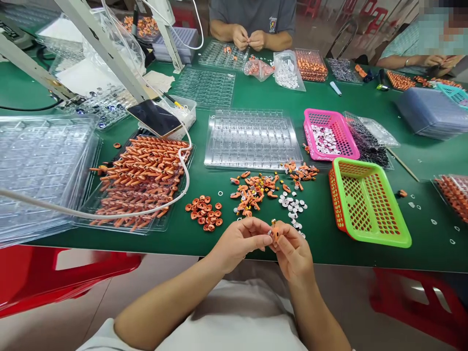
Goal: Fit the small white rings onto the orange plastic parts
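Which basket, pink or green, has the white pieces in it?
The pink basket; small white pieces lie on its bottom, while none show in the green basket.

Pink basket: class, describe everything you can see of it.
The pink basket is a shallow, rounded rectangle with a smooth rim and perforated walls, apparently plastic. It sits upright on the green table, holding many small white pieces. It is just beyond the lime-green basket; whether they touch is unclear. No hand touches it.

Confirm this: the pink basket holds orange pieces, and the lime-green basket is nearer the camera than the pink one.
Not quite: the head view shows white pieces in the pink basket. The lime-green basket is indeed nearer the camera.
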A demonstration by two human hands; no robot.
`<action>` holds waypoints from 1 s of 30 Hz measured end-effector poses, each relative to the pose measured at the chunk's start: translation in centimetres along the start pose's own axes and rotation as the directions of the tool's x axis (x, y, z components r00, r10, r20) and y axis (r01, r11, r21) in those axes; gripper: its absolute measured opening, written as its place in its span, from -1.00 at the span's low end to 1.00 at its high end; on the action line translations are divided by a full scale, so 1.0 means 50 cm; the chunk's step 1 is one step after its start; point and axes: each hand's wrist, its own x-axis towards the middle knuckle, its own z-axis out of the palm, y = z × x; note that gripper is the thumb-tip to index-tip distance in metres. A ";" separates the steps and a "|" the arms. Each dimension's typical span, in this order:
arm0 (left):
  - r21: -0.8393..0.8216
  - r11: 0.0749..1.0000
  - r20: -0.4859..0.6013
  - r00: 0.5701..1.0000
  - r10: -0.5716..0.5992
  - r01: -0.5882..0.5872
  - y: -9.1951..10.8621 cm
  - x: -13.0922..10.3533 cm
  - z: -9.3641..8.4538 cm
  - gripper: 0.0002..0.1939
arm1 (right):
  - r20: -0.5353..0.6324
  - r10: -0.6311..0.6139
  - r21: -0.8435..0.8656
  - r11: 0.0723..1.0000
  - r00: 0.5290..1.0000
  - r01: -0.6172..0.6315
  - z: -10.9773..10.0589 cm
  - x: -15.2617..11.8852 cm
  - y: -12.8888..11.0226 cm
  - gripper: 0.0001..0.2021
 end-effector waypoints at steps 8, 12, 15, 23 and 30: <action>-0.103 0.984 -0.011 0.989 -0.149 0.147 0.014 -0.007 -0.007 -0.75 | 0.198 -0.188 -0.373 0.893 0.962 0.252 -0.038 -0.010 -0.021 -0.94; 0.171 0.985 -0.048 0.998 0.030 -0.022 0.019 -0.020 -0.009 -0.83 | 0.302 -0.210 -0.376 0.870 0.930 0.318 -0.048 -0.012 -0.031 -0.88; 0.437 0.882 0.008 0.982 0.191 -0.175 0.028 -0.037 -0.001 -0.93 | 0.279 -0.245 -0.307 0.894 0.929 0.328 -0.044 -0.011 -0.040 -0.79; 0.773 0.420 0.245 0.834 0.494 -0.476 0.026 -0.058 0.026 -0.82 | 0.323 -0.172 -0.536 0.777 0.931 0.329 -0.016 -0.008 -0.058 -0.74; 0.813 0.082 0.376 0.626 0.684 -0.577 0.002 -0.052 0.023 -0.70 | 0.130 -0.204 -0.583 0.776 0.970 0.241 0.002 -0.025 -0.044 -0.88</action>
